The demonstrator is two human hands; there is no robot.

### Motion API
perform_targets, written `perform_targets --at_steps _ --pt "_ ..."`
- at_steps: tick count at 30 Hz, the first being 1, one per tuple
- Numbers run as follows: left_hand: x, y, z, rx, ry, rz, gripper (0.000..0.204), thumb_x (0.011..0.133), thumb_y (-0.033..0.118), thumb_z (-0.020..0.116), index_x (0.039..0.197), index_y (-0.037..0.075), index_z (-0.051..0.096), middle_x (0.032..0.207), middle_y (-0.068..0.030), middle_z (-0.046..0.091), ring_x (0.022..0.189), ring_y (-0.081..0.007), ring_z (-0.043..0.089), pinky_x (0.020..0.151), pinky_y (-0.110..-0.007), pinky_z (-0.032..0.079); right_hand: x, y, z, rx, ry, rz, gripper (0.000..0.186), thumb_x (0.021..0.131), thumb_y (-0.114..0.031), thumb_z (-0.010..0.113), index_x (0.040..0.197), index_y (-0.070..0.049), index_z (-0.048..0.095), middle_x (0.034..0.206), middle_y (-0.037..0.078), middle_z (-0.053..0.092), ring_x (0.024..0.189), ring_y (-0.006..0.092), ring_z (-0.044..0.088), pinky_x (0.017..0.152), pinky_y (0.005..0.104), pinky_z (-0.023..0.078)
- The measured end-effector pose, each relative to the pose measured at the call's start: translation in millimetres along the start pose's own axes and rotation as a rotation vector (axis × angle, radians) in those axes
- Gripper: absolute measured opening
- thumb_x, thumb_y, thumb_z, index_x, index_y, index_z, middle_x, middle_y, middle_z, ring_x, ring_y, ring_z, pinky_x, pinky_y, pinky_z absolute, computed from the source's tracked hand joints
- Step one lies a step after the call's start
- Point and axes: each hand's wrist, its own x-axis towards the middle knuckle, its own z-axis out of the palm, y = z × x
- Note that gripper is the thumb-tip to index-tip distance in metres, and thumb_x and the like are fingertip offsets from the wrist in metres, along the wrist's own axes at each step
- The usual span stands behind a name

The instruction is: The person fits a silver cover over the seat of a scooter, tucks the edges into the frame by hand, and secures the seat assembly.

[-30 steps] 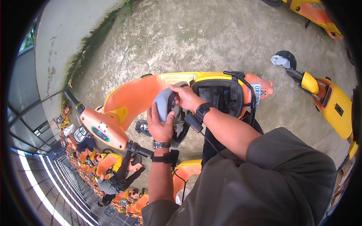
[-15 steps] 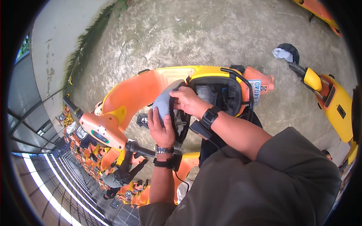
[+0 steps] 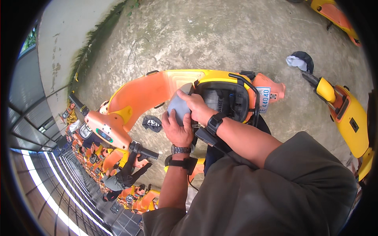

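Observation:
In front of me stands an orange-and-yellow electric scooter (image 3: 136, 94), its under-seat compartment (image 3: 226, 100) uncovered. The raised seat (image 3: 180, 108) has a smooth grey surface and is tilted up at the compartment's front side. My left hand (image 3: 178, 129) grips its near part, fingertips bent over the grey surface. Beside it my right hand (image 3: 197, 107) clasps the seat's edge, thumb on the grey face and the other fingers mostly hidden. Dark parts and some cables show inside the compartment. Whether the grey surface is a separate cover, I cannot tell.
Handlebars (image 3: 147, 151) jut out at the left, near my left forearm. Crumpled black-and-white cloth pieces lie on the concrete, one beside the scooter (image 3: 152, 123), one farther right (image 3: 300, 62). Another yellow scooter (image 3: 350, 118) stands at right. At lower left, a person (image 3: 118, 181) is among several scooters.
Both hands and the grey seat have shifted slightly right. The dark edge of the seat that showed between my hands is now mostly hidden, and the cloth beside the scooter shows more.

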Motion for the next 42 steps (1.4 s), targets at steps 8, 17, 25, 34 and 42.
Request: perform_targets --at_steps 8,17,25,34,42 --pt "4 -7 -5 -0.106 0.060 -0.031 0.050 0.075 0.031 0.076 0.110 0.000 0.055 0.110 -0.0227 0.055 0.103 -0.0393 0.054 0.090 -0.044 0.043 -10 -5 6 -0.102 -0.075 0.016 0.028 0.085 -0.014 0.062 0.107 0.001 0.052 0.098 0.015 0.059 0.088 0.0281 0.061 0.072 0.0447 0.052" --pt "5 -34 -7 -0.152 0.072 -0.031 0.058 0.073 0.035 0.078 0.113 -0.001 0.056 0.117 -0.0242 0.056 0.108 -0.0410 0.053 0.093 -0.045 0.042 -8 11 9 -0.093 -0.108 -0.121 0.026 0.080 -0.008 0.062 0.102 0.002 0.054 0.093 0.012 0.060 0.080 0.0242 0.060 0.067 0.0396 0.050" --pt "18 -31 -12 -0.169 -0.064 -0.011 0.047 0.084 0.022 0.067 0.121 -0.003 0.054 0.127 -0.0232 0.052 0.118 -0.0359 0.050 0.101 -0.041 0.037 20 24 -10 -0.136 -0.202 -0.074 0.021 0.085 -0.023 0.064 0.098 -0.006 0.062 0.086 0.003 0.064 0.071 0.0128 0.060 0.059 0.0287 0.048" --pt "22 -51 -27 -0.186 -0.126 -0.038 0.048 0.089 0.024 0.061 0.124 -0.007 0.050 0.130 -0.0219 0.051 0.118 -0.0320 0.049 0.103 -0.039 0.035 70 26 -25 0.208 0.138 0.033 0.031 0.087 -0.042 0.061 0.085 -0.011 0.057 0.074 0.002 0.056 0.061 0.0158 0.056 0.052 0.0338 0.050" --pt "19 -50 -23 -0.199 -0.114 -0.029 0.048 0.090 0.022 0.059 0.126 -0.007 0.048 0.130 -0.0220 0.050 0.120 -0.0311 0.048 0.104 -0.039 0.033 102 7 -26 0.232 0.237 0.012 0.026 0.089 -0.034 0.061 0.094 -0.009 0.059 0.081 0.004 0.060 0.066 0.0199 0.058 0.055 0.0392 0.050"
